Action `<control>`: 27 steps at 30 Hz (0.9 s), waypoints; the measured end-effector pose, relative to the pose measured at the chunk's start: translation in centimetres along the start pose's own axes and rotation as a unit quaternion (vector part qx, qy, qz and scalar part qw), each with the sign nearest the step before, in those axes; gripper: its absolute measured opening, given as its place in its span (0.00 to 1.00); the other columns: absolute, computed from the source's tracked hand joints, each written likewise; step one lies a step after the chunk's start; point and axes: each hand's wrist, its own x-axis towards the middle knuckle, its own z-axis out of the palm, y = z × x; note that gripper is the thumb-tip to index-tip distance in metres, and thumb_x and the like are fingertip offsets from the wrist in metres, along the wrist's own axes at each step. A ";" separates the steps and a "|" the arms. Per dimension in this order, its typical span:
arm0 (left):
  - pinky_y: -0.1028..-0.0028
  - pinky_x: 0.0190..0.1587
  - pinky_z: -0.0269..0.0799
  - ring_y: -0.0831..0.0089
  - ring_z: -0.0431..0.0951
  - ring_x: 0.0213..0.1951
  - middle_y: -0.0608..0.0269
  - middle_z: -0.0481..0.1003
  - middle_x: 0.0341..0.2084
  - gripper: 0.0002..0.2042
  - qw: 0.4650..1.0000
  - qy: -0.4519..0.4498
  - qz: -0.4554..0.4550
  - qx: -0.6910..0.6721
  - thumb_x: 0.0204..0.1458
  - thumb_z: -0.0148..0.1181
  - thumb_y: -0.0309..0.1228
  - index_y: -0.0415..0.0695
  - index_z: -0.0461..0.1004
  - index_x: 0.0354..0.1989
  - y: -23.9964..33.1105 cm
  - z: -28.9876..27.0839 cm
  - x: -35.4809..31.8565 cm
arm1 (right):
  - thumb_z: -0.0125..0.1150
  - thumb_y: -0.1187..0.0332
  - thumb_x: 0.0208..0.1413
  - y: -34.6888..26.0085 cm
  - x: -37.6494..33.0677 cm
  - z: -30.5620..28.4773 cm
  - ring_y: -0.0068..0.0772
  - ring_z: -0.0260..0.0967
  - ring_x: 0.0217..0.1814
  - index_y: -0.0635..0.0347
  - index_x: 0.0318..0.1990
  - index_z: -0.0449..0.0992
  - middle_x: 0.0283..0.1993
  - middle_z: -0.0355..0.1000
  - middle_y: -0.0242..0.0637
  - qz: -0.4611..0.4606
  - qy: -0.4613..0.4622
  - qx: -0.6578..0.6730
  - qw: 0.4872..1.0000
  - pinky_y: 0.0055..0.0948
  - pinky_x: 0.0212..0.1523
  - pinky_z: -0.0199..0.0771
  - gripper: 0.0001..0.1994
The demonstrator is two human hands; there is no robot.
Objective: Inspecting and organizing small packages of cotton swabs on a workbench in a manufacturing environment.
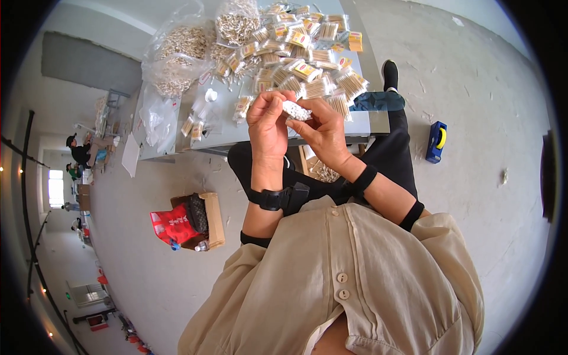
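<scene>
Between my two hands, just in front of the near table edge, is a bundle of cotton swabs (297, 110) with its white tips facing me. My left hand (267, 121) pinches the bundle's left side with thumb and fingers. On the other side, my right hand (323, 127) grips it, thumb below and fingers behind. Whether a wrapper surrounds the bundle I cannot tell. Just beyond my hands, many small clear packs of cotton swabs (319, 89) with yellow labels lie heaped on the table (225, 121).
Large clear bags of loose swabs (183, 44) stand at the table's far left. A white bottle (210, 94) is nearer. On the floor are a cardboard box (213, 219) with a red bag (173, 223), and a blue tape dispenser (436, 142) at right. Other people (83, 151) sit far left.
</scene>
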 end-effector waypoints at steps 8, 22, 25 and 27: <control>0.69 0.49 0.65 0.68 0.73 0.42 0.54 0.75 0.36 0.09 0.999 -0.040 -0.022 -0.003 0.48 0.58 0.27 0.37 0.72 0.36 0.4 0.3 -0.2 | 0.66 0.75 0.43 0.0 0.7 -0.5 0.27 0.67 0.24 0.64 0.40 0.76 0.33 0.71 0.38 -0.087 0.009 -0.084 0.993 0.23 0.26 0.68 0.13; 0.69 0.53 0.63 0.67 0.68 0.52 0.58 0.74 0.41 0.14 0.950 -0.146 0.022 0.276 0.33 0.66 0.16 0.41 0.77 0.32 1.9 -1.6 0.4 | 0.62 0.81 0.41 0.7 0.6 -0.5 0.26 0.66 0.28 0.62 0.42 0.75 0.38 0.72 0.38 -0.087 -0.002 -0.041 0.995 0.22 0.29 0.68 0.16; 0.70 0.52 0.64 0.67 0.68 0.52 0.58 0.74 0.41 0.14 0.952 -0.140 0.021 0.273 0.33 0.66 0.16 0.41 0.77 0.32 1.9 -1.8 0.4 | 0.62 0.81 0.41 0.6 0.6 -0.4 0.25 0.66 0.28 0.62 0.42 0.75 0.38 0.72 0.37 -0.089 -0.005 -0.037 0.995 0.22 0.29 0.68 0.16; 0.70 0.52 0.65 0.67 0.68 0.52 0.58 0.74 0.41 0.14 0.952 -0.141 0.026 0.270 0.33 0.66 0.16 0.41 0.77 0.32 1.8 -1.9 0.4 | 0.62 0.81 0.41 0.5 0.7 -0.3 0.25 0.66 0.28 0.62 0.42 0.75 0.38 0.72 0.37 -0.089 -0.007 -0.037 0.995 0.21 0.29 0.68 0.16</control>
